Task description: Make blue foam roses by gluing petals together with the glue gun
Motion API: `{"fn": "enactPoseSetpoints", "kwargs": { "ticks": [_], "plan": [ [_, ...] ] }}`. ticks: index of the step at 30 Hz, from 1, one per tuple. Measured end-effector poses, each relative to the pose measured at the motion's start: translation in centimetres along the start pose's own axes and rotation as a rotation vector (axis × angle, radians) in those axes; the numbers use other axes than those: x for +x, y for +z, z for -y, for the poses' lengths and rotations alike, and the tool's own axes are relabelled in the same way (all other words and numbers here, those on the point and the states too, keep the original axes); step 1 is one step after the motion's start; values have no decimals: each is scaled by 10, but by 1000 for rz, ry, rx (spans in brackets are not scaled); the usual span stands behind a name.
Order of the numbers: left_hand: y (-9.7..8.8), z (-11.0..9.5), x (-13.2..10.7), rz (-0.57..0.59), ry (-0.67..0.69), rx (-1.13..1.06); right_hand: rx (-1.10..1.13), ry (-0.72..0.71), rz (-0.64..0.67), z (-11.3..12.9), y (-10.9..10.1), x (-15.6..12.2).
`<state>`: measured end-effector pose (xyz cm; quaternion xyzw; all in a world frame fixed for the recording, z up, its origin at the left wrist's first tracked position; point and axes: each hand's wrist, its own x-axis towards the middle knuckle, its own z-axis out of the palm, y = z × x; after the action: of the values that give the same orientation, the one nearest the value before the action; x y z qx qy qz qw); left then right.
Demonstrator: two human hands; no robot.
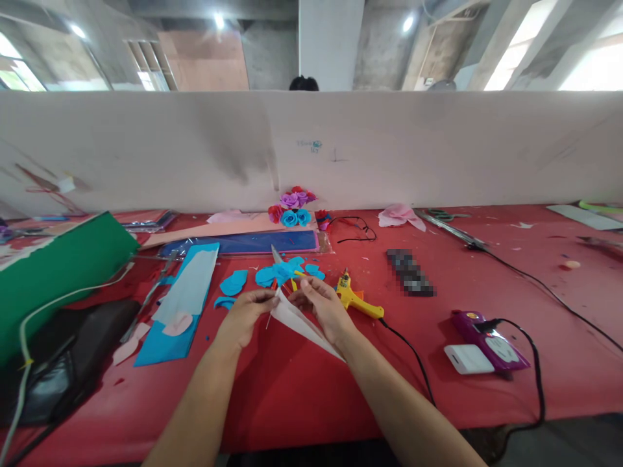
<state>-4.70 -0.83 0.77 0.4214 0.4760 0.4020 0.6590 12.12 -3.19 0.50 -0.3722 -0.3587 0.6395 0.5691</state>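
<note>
I have both hands low over the red worktop point(292, 395), close together in the middle. The left hand point(246, 318) pinches the near corner of a white paper point(296, 322), its fingers point(265, 299) closed on the edge. The right hand point(324, 308) grips the same paper from the other side, with the sheet trailing back under the wrist. The paper is held just above the worktop. Blue petals point(282, 272) lie just beyond it, and a yellow glue gun point(355, 299) lies just beside my right hand. A blue sheet point(180, 305) is to the left, and foam flowers point(292, 207) stand by the far wall.
</note>
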Motion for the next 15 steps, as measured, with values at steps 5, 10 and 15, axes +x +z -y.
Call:
{"fn": "enactPoseSetpoints", "kwargs": {
  "ticks": [5, 10, 15],
  "plan": [
    [-11, -25, 2, -191, 65, -482, 371, 168, -60, -2, -2, 9],
    [-1, -32, 20, -191, 216, -695, 370, 253, 28, -12, 20, 12],
    [24, -5, 26, -241, 151, -602, 248, 49, 35, -16, 33, 12]
  ]
}}
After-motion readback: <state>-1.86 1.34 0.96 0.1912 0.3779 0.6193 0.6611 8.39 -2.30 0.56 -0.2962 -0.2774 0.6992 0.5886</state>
